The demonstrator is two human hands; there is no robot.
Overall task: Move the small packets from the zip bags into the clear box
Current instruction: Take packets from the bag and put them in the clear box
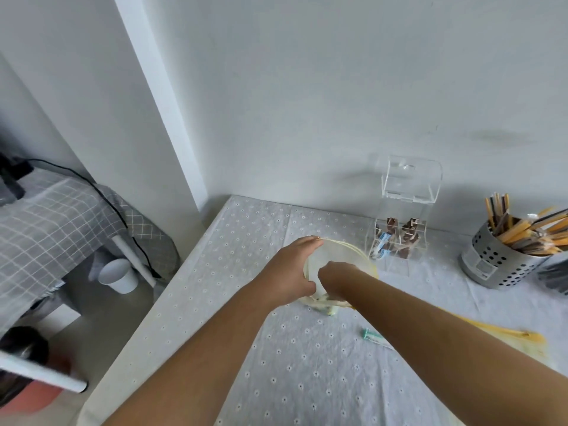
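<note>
Near the middle of the table (pixel 307 379) the left hand (pixel 292 269) grips the mouth of a zip bag (pixel 344 252), thumb on the far edge and fingers curled round the near edge, holding the yellow-rimmed opening wide. The right hand (pixel 336 278) is pushed down into that opening; its fingers are hidden by the bag's cloudy film, so I cannot tell whether they hold anything. Pale contents show at the bag's bottom, at 6 o'clock from the hands.

The clear box (pixel 396 238) stands at 2 o'clock from the bag, near the wall, its lid (pixel 412 179) tipped up and back (brown packets (pixel 408 233) and a few blue ones already stand inside). One green-ended packet (pixel 373 335) lies on the cloth at 5 o'clock from the bag. A second bag (pixel 507 333), flat and yellow-edged, lies at 4 o'clock. A perforated metal holder (pixel 491 259) of sticks stands at 3 o'clock
</note>
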